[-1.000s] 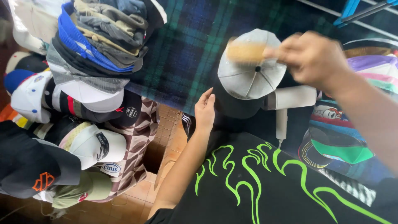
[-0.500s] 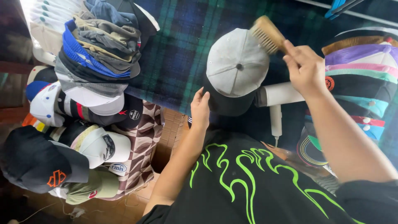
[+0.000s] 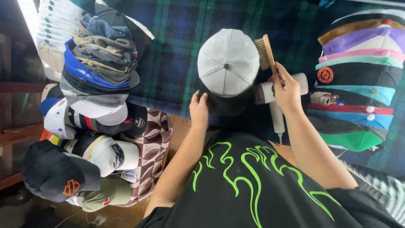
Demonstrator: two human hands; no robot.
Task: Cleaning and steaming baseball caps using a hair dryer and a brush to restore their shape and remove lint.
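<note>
On plaid cloth: right hand [image 3: 286, 89] grips wooden brush [image 3: 266, 52]; left hand [image 3: 198, 110] steadies grey cap [image 3: 228, 63].

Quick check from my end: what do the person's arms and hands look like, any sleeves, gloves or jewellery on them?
Both forearms are bare; no gloves, watch or rings show on the left hand or the right hand. The only clothing in view is a black T-shirt with a bright green flame-like line pattern on the front. Its short sleeves end near the upper arms, at the lower edge of the picture.

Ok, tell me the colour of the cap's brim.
Black; the brim shows under a grey crown in the head view.
</note>
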